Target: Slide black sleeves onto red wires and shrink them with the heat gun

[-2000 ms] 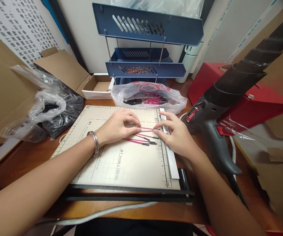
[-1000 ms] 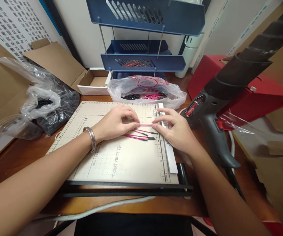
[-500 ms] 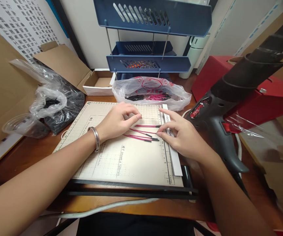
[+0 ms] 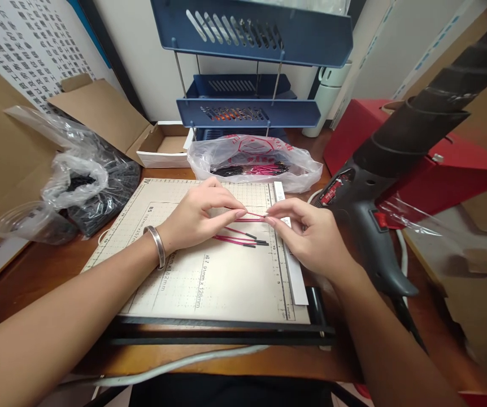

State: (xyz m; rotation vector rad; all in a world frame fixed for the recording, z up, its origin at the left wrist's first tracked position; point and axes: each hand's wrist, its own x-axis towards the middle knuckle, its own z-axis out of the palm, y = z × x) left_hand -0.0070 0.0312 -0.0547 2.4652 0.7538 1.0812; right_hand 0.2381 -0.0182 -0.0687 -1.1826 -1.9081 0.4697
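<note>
Left hand (image 4: 203, 215) and right hand (image 4: 313, 234) pinch a red wire (image 4: 256, 215) over the paper cutter (image 4: 239, 288), beside loose black-tipped wires (image 4: 243, 241). Step in hand appears to be wire alignment; next move calls for steady fingertip control.

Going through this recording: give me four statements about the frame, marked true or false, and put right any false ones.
1. The left hand and right hand both hold a red wire. True.
2. A bracelet is on the right wrist. False: the metal bracelet is on the left wrist.
3. The plastic bag with red print lies beyond the paper cutter. True.
4. Every box is shut. False: the white-sided cardboard box stands open.
</note>
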